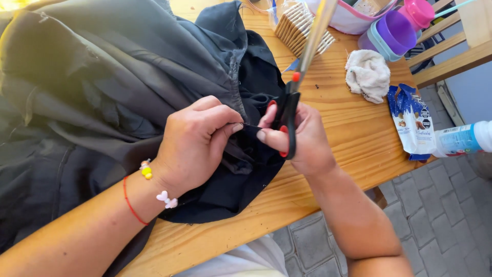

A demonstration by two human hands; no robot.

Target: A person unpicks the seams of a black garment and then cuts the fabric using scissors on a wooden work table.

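1. One dark garment [102, 87] lies heaped across the left and middle of the wooden table [348, 128], its black edge bunched at the table's near side.
2. The left hand [197, 141] rests on the cloth, thumb and forefinger pressed together and pinching a small fold of the black fabric.
3. The right hand [300, 138] meets it from the other side, its fingertips pinching the same fold, just beside the left thumb.
4. That right hand also holds one pair of scissors [297, 92]: the black handle loops sit around its fingers, and the blades point up and away, blurred, toward the far edge of the table.
5. The left wrist carries one red cord bracelet [132, 205] with beads.
6. Beyond the scissors lies one stack of thin wooden sticks [294, 28].
7. To the right of it rests one crumpled white rag [368, 74].
8. Near the right edge lie two blue snack wrappers [410, 120], side by side, touching one white bottle [464, 138] lying on its side.
9. At the far right corner stands one purple container [392, 33] next to one pink lid [417, 11].
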